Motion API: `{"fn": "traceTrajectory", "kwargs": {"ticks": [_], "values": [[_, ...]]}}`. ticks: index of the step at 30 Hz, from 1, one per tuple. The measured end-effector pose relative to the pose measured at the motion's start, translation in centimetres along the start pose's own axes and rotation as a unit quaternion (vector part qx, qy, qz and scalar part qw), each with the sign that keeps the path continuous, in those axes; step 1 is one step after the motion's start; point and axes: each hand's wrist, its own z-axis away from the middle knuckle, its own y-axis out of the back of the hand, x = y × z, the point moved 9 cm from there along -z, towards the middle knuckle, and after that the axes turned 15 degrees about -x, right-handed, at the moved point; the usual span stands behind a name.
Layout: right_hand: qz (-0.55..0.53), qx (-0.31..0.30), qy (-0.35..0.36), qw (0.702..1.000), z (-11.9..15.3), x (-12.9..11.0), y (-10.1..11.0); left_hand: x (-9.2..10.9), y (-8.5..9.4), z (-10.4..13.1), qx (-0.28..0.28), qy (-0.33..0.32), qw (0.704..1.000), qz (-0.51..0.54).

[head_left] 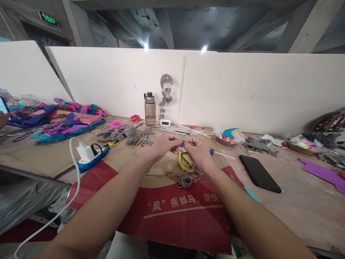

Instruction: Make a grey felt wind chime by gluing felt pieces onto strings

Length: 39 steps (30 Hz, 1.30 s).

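My left hand [165, 146] and my right hand [198, 151] meet above the cardboard sheet, fingers pinched together on a small dark grey piece [183, 142] between them. Most of the piece is hidden by the fingertips. Just below the hands lie yellow-handled pliers [183, 162], partly covered by my right hand. Loose grey yarn [184, 181] is heaped beside the pliers on the red and brown cardboard [178, 212]. Balls of grey yarn [130, 131] and grey pieces with pink dots lie behind and left of my left hand.
A bottle [150, 109] and small white clock [165, 123] stand at the back. A black phone [259, 173] lies right. Left are a power strip [93, 159], its white cable and coloured fabric [67, 124]. Bowls [229, 138] sit back right. Another person's hand [3, 119] shows far left.
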Motion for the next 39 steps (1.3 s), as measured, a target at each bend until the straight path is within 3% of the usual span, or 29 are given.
{"fn": "traceTrajectory", "kwargs": {"ticks": [5,8,11,16,20,27,39], "values": [[0.056,-0.029,-0.011,0.998,-0.1,0.3,0.4,0.2,-0.2,0.4,-0.044,0.024,0.998,-0.026],[0.133,-0.026,0.018,0.991,-0.1,-0.3,0.7,1.3,0.0,0.4,-0.022,-0.024,0.986,-0.164],[0.263,-0.012,0.054,0.963,0.2,-1.5,0.5,2.4,-0.2,0.5,0.016,-0.08,0.95,-0.301],[0.419,-0.005,0.087,0.904,0.6,-2.4,-0.4,3.3,-1.2,0.7,0.021,-0.116,0.918,-0.378],[0.4,-0.01,0.086,0.912,0.4,-1.9,-0.4,3.1,-0.7,0.7,0.043,-0.071,0.914,-0.398],[0.292,-0.045,0.082,0.952,0.5,-1.1,-1.0,1.3,2.4,0.6,0.105,-0.003,0.965,-0.24],[0.224,-0.112,0.152,0.956,2.3,-4.0,-2.6,-0.1,10.3,2.2,0.304,-0.044,0.94,-0.148]]}}
